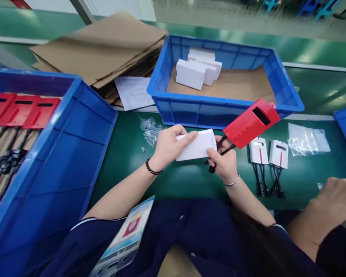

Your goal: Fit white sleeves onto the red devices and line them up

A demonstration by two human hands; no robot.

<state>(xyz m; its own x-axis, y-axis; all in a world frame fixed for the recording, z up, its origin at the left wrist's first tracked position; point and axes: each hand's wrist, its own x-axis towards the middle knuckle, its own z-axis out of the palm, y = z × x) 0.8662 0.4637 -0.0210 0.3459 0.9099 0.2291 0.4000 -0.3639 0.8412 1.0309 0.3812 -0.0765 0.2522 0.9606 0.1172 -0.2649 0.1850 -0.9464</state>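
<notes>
Between my two hands is a flat white case (pixel 196 146). My left hand (pixel 173 144) grips its left end, thumb on top. My right hand (pixel 223 159) pinches the right end and also holds a red device (pixel 250 123) by its black cables, so the red body sticks out up and to the right. Beside my right hand lie two white devices (pixel 258 151) with red stripes and black cables, flat on the green table. Small clear plastic pieces (pixel 150 130) are scattered just beyond my left hand.
A blue bin (pixel 225 100) ahead holds several white cases (pixel 190 74). Another blue bin (pixel 95 127) at left holds red devices (pixel 25 110). Cardboard sheets (pixel 103 46) and a paper (pixel 134 92) lie behind. Clear bags (pixel 308 139) and another person's hand (pixel 334 200) are at right.
</notes>
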